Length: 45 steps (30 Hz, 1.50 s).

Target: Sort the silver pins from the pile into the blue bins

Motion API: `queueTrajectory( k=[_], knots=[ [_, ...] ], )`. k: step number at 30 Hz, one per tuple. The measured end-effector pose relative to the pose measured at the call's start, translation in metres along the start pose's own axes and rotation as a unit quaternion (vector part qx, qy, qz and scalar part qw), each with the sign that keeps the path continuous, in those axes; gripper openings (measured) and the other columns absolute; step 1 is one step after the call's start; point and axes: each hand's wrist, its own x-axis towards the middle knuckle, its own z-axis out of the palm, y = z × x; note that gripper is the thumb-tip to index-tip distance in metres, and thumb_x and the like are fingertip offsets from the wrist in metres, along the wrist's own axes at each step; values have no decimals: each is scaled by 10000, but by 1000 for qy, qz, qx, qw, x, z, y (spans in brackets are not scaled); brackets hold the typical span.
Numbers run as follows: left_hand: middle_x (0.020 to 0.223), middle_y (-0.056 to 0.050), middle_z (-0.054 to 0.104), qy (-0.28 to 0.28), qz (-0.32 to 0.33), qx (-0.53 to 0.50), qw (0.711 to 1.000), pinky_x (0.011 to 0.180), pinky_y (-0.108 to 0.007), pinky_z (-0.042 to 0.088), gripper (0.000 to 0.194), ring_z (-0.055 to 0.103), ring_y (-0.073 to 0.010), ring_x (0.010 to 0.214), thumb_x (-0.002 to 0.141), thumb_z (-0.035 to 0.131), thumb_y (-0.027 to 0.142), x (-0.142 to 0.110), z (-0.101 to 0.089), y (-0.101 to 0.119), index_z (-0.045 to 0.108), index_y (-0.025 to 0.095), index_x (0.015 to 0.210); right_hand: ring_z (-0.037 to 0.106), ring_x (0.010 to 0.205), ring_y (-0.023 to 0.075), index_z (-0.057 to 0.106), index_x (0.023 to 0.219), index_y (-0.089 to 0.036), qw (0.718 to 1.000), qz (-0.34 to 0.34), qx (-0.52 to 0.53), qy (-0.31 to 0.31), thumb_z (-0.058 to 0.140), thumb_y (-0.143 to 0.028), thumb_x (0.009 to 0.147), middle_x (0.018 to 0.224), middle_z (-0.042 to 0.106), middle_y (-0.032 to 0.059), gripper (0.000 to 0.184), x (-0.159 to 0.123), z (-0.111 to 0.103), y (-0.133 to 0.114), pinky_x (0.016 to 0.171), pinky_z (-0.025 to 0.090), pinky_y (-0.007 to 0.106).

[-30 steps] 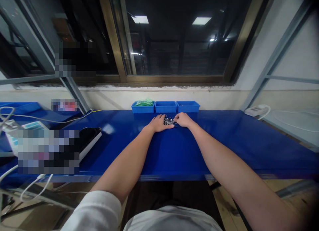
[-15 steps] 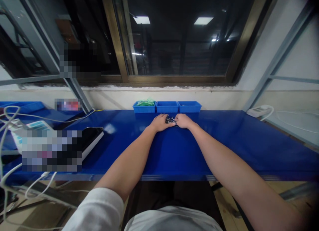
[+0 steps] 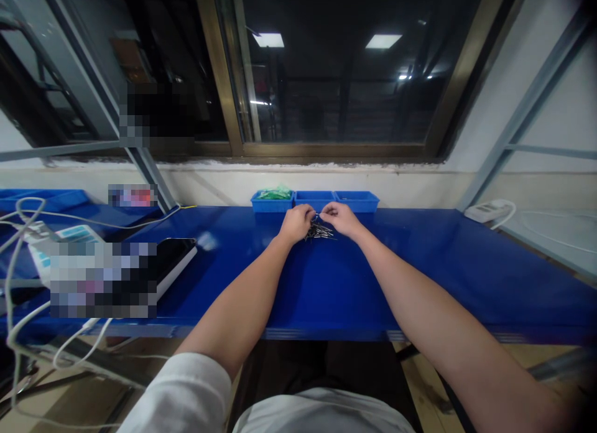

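A small pile of thin, dark and silvery metal pieces [image 3: 321, 230] lies on the blue table, too small to tell if they are screws or pins. My left hand [image 3: 297, 223] is over the pile's left side, thumb and fingers pinched together. Facing it from the right, my right hand [image 3: 340, 218] also has its fingertips closed in a pinch. The fingertips nearly meet just above the pile's far edge. A tiny pale glint shows between them, but what each hand holds is too small to make out.
Three blue bins stand against the wall: the left bin [image 3: 273, 203] holds green plastic packets, beside a middle bin [image 3: 305, 195] and a right bin [image 3: 359, 203]. A dark-screened device [image 3: 175, 254] and white cables occupy the left. A white power strip [image 3: 485, 210] sits far right.
Both hands have risen slightly off the pile, and their fingers have drawn into pinches facing each other. More of the metal pieces shows now, spread a little wider.
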Motion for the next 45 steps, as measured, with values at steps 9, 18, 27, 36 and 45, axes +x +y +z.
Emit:
queueTrajectory(
  k=[9,18,27,36,45],
  knots=[
    [820,-52,632,-36,-14,11,999,729,-258,414,265,574,-167,781,874,375,298,0,0,6,600,177,805,426,462,68,596,692,-153,980,127,151,-16,600,-394,626,615,599,18,250,-7,-12,2,377,227,167],
    [893,-65,630,41,-111,31,992,795,-270,398,401,555,-180,877,899,282,386,0,-9,-10,618,167,886,402,382,63,560,584,-130,976,165,136,51,587,-424,658,486,543,23,304,-1,-22,11,339,226,172],
    [1031,-85,611,-19,-121,23,992,868,-316,384,399,538,-204,983,881,310,421,-2,-2,-11,587,175,1031,592,856,155,366,1292,-220,968,156,139,137,579,-273,664,1252,504,96,665,5,-48,41,482,448,185],
    [1367,-120,367,-223,-82,32,971,1011,-396,246,846,295,-292,1268,654,397,754,-11,0,-8,406,194,1288,595,803,165,614,1044,-152,974,123,-191,-1,669,-369,620,930,654,80,479,-1,-29,29,769,432,280],
    [1422,-130,243,-284,-95,54,953,1034,-443,175,932,194,-309,1308,629,360,784,-13,0,-2,290,212,1361,596,774,165,683,751,-190,947,103,-294,-82,587,-274,699,816,675,52,137,0,-13,30,686,409,233]
  ],
)
